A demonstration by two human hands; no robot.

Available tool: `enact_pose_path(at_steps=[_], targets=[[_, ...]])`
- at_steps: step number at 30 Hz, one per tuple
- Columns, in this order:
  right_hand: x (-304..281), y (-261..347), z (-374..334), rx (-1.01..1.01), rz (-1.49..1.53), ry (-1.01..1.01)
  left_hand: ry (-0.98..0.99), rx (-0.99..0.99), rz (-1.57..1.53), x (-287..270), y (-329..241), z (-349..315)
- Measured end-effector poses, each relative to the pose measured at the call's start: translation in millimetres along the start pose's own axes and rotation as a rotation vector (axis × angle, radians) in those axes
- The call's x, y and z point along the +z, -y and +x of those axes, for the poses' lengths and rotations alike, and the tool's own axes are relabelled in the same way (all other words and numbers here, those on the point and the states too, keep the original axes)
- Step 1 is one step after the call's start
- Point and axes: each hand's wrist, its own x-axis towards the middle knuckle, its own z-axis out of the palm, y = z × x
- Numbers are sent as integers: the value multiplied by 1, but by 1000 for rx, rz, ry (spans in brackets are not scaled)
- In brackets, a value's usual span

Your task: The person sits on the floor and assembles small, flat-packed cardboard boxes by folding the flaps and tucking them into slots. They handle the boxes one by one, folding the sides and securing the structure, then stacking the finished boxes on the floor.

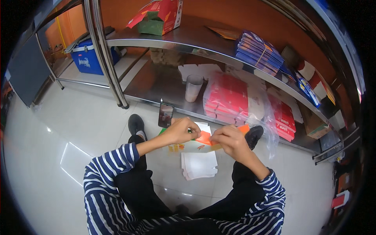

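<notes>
I hold a flat cardboard box blank (196,144), printed orange, green and white, between both hands above my knees. My left hand (179,131) grips its left part with fingers curled over the top edge. My right hand (230,141) pinches the orange flap on its right side. Below it, on the white floor between my legs, lies a small stack of white box blanks (199,165). My sleeves are striped blue and white, my trousers black.
A steel shelf unit (156,84) stands ahead. Its low shelf carries a phone (165,115) propped upright, a plastic cup (193,88) and a clear bag of red flat packs (229,100). Blue packs (258,51) and an open red-green carton (158,17) lie higher. A blue cooler (88,58) stands at the left.
</notes>
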Motion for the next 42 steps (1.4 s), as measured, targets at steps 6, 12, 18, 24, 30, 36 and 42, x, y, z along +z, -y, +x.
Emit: enact_pose_path(at_steps=[6,12,18,24,30,36,42], targets=[[2,4,-4,-113,21,56,122,-25,49,-10,-12,0],[3,-2,1,158,64,-66,74,-29,167,-13,-15,-7],[3,-5,-2,-111,33,-98,28,38,112,-8,-10,-6],[12,6,5,-406,-8,-68,114,110,142,-3,-21,-10],[18,7,1,-430,-72,-17,148,165,185,1,-24,-11],[24,7,1,-328,-15,54,140,233,238,9,-15,-11],[38,6,-6,-326,-52,-34,132,231,239,15,-11,-13]])
